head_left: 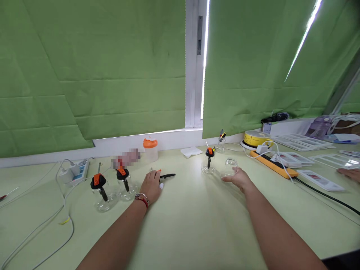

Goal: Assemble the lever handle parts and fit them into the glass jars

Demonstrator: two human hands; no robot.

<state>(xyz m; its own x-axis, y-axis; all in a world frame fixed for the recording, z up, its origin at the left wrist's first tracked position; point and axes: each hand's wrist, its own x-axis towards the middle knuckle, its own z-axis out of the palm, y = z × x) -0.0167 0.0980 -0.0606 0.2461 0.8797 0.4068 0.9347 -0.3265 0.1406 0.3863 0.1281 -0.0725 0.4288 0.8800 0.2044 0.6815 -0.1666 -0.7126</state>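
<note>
In the head view, my right hand (238,179) has its thumb and fingers around a small clear glass jar (230,165) without a lid, at the table's surface. My left hand (151,186) is closed low on the table, with an orange tip (159,170) and a white piece (161,185) showing at its edge. What lies under its fingers is hidden. Just beyond it is a black pen-like tool (168,175). Left of that hand stand two glass jars with black-and-orange tops, a nearer jar (104,202) and a farther jar (128,189). A similar jar (208,167) stands left of my right hand.
At the back are an orange-lidded cup (150,150), a white paper (191,151) and another jar (221,144). An orange power strip (272,165), a yellow round case (256,138) and white trays (320,180) lie right, near another person's hand (350,173). White cables (66,210) cross the left.
</note>
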